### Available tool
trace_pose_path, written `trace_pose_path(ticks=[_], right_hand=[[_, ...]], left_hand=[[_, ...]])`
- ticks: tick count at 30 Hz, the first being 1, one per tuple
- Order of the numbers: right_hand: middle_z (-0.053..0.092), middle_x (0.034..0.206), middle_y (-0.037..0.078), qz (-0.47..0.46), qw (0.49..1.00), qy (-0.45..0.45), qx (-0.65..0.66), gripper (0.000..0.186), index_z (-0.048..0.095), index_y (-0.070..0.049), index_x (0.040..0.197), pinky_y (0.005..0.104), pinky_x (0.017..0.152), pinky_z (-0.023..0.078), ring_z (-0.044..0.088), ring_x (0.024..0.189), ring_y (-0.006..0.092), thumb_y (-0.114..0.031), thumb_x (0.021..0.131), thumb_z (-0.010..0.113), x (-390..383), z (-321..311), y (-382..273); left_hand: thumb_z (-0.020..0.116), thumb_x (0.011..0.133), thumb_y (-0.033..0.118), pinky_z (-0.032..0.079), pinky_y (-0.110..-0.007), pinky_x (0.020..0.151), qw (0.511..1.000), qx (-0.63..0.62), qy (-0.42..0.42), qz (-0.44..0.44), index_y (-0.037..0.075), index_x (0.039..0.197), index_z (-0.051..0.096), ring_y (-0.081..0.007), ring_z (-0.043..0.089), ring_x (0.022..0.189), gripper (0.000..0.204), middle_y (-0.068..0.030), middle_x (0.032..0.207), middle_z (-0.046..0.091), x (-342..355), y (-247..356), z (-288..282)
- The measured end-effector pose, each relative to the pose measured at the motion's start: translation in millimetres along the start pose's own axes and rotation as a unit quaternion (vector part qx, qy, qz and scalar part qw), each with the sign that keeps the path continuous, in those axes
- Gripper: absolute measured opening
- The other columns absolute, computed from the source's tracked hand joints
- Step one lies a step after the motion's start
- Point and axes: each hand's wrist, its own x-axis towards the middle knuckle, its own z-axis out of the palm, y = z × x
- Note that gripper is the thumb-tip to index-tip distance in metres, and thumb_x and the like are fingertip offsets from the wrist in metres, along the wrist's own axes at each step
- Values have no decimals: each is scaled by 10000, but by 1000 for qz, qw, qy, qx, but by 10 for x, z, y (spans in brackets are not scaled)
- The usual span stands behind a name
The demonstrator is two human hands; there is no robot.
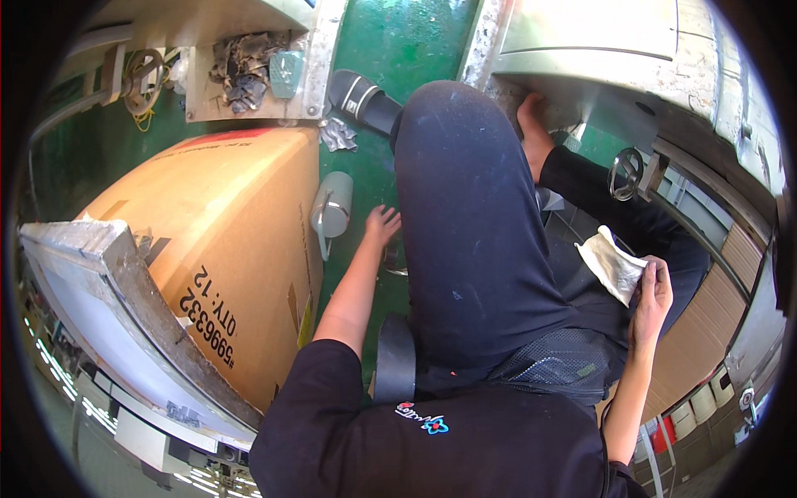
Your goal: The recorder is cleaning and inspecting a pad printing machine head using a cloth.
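My left hand (383, 225) hangs low beside my raised knee, fingers apart and holding nothing. Next to it, on the green floor, is a grey-green cylindrical mug (336, 205) with a handle; a small gap separates the two. Partly behind my left wrist and leg is a shiny metal object (395, 262), too hidden to name. My right hand (654, 292) pinches the edge of a cream-coloured, creased piece of cloth (613, 264) between thumb and fingers. The cloth hangs over my right thigh, its middle stained darker.
A large cardboard box (232, 249) stands on the left, with a metal-edged panel (124, 274) leaning near it. Crumpled dark rags (241, 70) lie on a ledge at upper left. Metal machine housings with a handwheel (626, 173) flank me on the right. The floor (398, 41) is green.
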Motion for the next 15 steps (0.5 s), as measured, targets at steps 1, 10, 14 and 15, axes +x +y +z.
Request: trace_pose_path(ticks=[1,10,14,15], right_hand=[[506,802,-51,0,998,39,-52,197,571,-31,960,173,621,314,408,706,19,-204,988,480,-63,-57,-37],[472,790,-50,-7,993,107,-45,169,551,-35,957,174,592,286,375,682,12,-176,990,463,-251,-169,-160],[473,793,-48,17,993,114,-15,174,551,-31,957,167,601,305,396,688,14,-178,990,466,-282,-167,-153],[472,793,-48,13,994,112,-4,175,552,-31,957,167,601,312,397,687,13,-180,990,467,-270,-156,-155]], left_hand=[[473,919,391,496,-497,864,987,96,73,-108,135,1322,434,-372,514,1173,479,-124,1371,443,309,-145,1016],[585,856,385,264,-716,970,252,922,75,-283,258,1493,133,-442,219,1359,791,-42,1559,94,545,1723,2284],[611,867,277,408,-702,833,117,954,35,-272,256,1493,101,-486,383,1228,808,-134,1529,147,498,1665,2057],[611,867,277,408,-702,833,116,954,34,-275,256,1493,101,-486,383,1228,808,-134,1529,147,506,1637,2010]])
